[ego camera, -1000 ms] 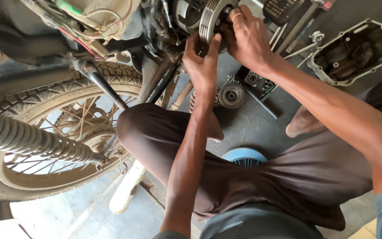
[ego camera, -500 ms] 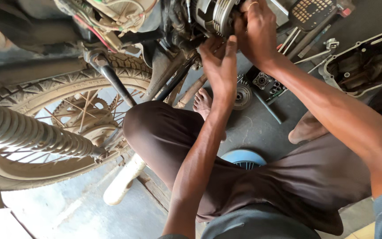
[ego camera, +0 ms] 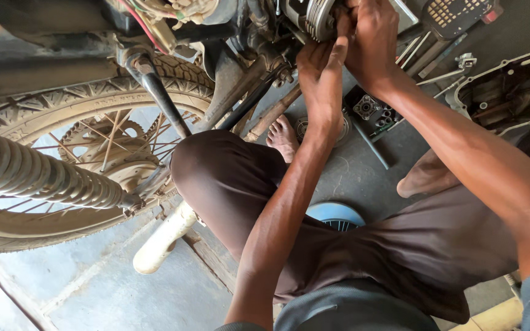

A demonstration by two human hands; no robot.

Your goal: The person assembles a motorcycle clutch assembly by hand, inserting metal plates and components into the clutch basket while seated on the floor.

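I squat beside a motorcycle and both my hands reach up to its exposed clutch assembly (ego camera: 314, 17), a round ribbed metal drum on the engine's side. My left hand (ego camera: 321, 70) presses its fingers against the drum's lower right edge. My right hand (ego camera: 372, 37) wraps over the drum's right side, fingers curled on it. Whether a small part is pinched between the fingers is hidden.
The rear wheel (ego camera: 87, 147) with spokes and a coil shock spring (ego camera: 38, 175) fills the left. On the floor lie an engine side cover (ego camera: 510, 92), a round gear part (ego camera: 323, 129), loose tools (ego camera: 424, 55) and a blue stool (ego camera: 335, 216) under me.
The view has shifted so the wheel and clutch sit further right and higher. Both hands have stayed on the clutch drum, the left hand sliding slightly up against it.
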